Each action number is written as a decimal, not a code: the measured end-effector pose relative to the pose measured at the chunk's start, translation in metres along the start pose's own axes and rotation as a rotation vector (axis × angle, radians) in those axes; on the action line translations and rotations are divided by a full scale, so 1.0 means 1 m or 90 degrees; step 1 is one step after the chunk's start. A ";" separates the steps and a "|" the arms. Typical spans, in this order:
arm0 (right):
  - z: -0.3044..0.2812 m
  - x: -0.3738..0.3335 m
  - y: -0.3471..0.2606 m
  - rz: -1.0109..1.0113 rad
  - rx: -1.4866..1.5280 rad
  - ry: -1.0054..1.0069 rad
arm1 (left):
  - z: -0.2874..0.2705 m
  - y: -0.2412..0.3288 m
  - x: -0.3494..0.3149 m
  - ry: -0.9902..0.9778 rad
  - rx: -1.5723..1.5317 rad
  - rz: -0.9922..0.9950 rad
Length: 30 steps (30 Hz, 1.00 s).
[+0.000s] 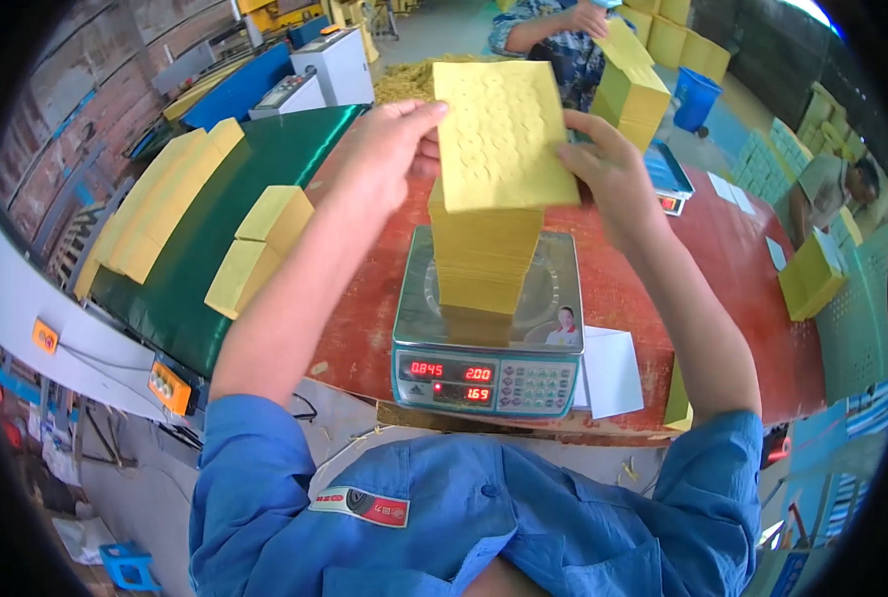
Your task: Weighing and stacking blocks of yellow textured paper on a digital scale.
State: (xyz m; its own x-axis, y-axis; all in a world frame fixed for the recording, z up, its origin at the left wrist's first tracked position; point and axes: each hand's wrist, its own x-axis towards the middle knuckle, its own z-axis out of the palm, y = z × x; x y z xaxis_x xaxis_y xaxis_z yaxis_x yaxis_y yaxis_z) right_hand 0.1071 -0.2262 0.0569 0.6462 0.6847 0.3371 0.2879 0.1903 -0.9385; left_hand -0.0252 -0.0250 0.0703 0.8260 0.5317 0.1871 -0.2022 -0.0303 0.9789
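A yellow paper sheet [504, 134], marked with rows of round coin-like cuts, is raised in front of me. My left hand [402, 149] is closed on its left edge, and my right hand [608, 169] pinches its right edge. Whether it is one sheet or a thin bundle, I cannot tell. Behind and below it rises a tall stack of yellow paper [484, 264], its top hidden by the raised sheet. The stack stands on the steel pan of a digital scale [486, 381] with lit red digits and a keypad.
White sheets [615, 373] lie right of the scale on the red table [733, 298]. At left, a green conveyor belt [180, 298] carries yellow paper blocks [263, 239]. A co-worker [554, 35] handles another stack [628, 99] across the table; another person [832, 194] is at far right.
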 end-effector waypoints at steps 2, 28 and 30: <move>0.018 0.022 0.008 0.029 -0.024 0.024 | -0.021 -0.009 0.025 -0.009 0.051 -0.035; 0.033 0.002 0.037 -0.088 -0.370 0.116 | -0.036 -0.048 0.048 -0.113 0.222 -0.035; 0.036 0.000 0.033 -0.094 -0.415 0.131 | -0.037 -0.051 0.048 -0.115 0.246 -0.022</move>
State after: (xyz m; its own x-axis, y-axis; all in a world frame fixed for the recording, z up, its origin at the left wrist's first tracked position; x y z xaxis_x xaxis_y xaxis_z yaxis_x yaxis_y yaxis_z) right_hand 0.0911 -0.1945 0.0230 0.6702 0.5245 0.5251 0.7064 -0.2337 -0.6681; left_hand 0.0053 0.0331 0.0263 0.9150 0.3814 0.1318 0.0106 -0.3493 0.9370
